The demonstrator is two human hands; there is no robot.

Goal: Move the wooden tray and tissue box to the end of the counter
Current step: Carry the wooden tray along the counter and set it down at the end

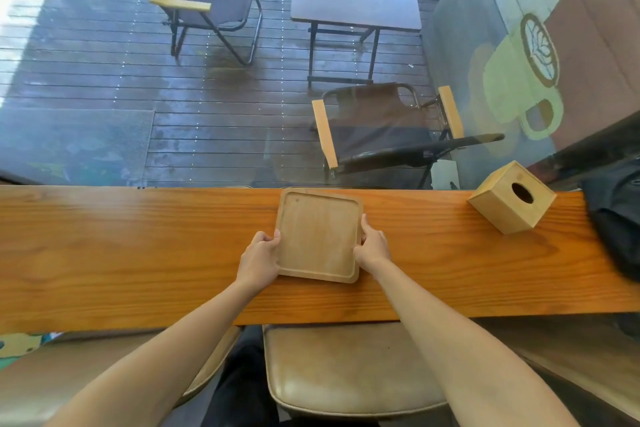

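While you are gripping the wooden tray (318, 236) from both sides, your left hand (260, 255) is curling its fingers over the tray's left rim and your right hand (372, 246) is pressing thumb and fingers against the right rim, so both hands are clamping it between them. It is sitting flat on the counter (138, 253), dead centre in front of you, turned slightly clockwise, with its far edge nearly reaching the counter's window side at twelve o'clock.

What the coming move is hinging on is the tissue box (512, 196): it is lying at about two o'clock from your hands, well apart from the tray, standing on the counter rotated corner-on, its round opening facing up. Your right hand is the nearer one to it. Just beyond the box, at three o'clock, a dark bag (616, 219) is occupying that end, so the counter is running freer toward nine o'clock. Which end is meant, I am judging, cannot be settled from this view.
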